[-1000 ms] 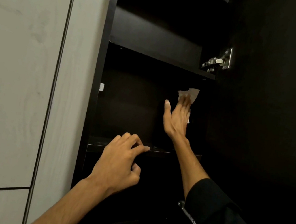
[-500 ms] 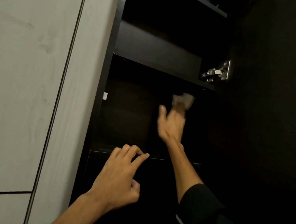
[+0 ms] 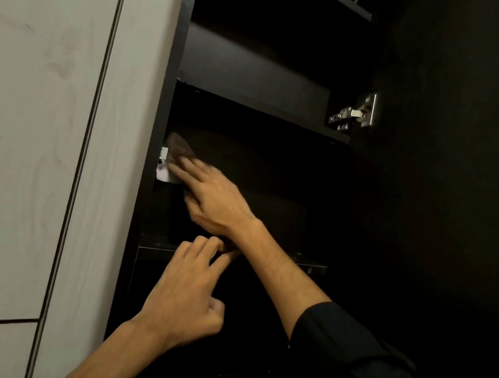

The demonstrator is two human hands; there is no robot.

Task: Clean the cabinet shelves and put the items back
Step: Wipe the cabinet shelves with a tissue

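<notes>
Pressing cloth (image 3: 172, 158) leftward, right hand (image 3: 217, 198) flat.

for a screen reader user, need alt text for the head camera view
A person's right hand presses a white cloth against the left inner wall of an open dark cabinet, fingers straight. Their left hand rests its fingertips on the front edge of a shelf below.
</notes>
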